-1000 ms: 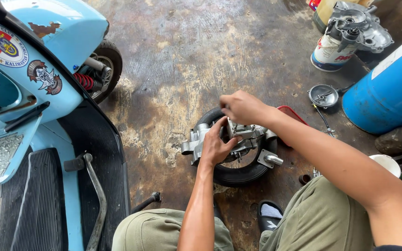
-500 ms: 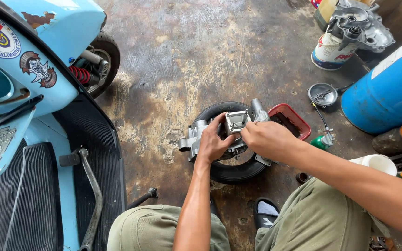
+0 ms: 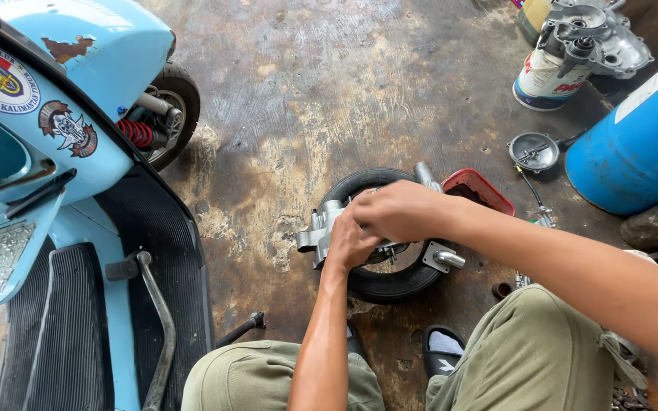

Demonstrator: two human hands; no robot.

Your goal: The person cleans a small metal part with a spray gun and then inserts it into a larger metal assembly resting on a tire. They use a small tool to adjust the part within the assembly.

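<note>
Head view: a silver cast-metal engine casing (image 3: 327,228) is seen lying across a small black rubber tyre (image 3: 390,283), which rests flat on the stained concrete floor (image 3: 329,91) just ahead of the person's knees. The casing is gripped on its near side by the left hand (image 3: 352,242), fingers curled around the metal. The right hand (image 3: 399,211) is laid over the casing's top, closed on the part beneath it; what its fingers pinch is hidden. Touching the tyre's far right edge, a red plastic tray (image 3: 489,189) is seen. Farther right, a round grey metal cover (image 3: 533,151) lies beside a blue steel drum (image 3: 637,144), and a white can (image 3: 544,82) topped with a grey engine part stands beyond. A light-blue scooter (image 3: 55,152) fills the left side.
</note>
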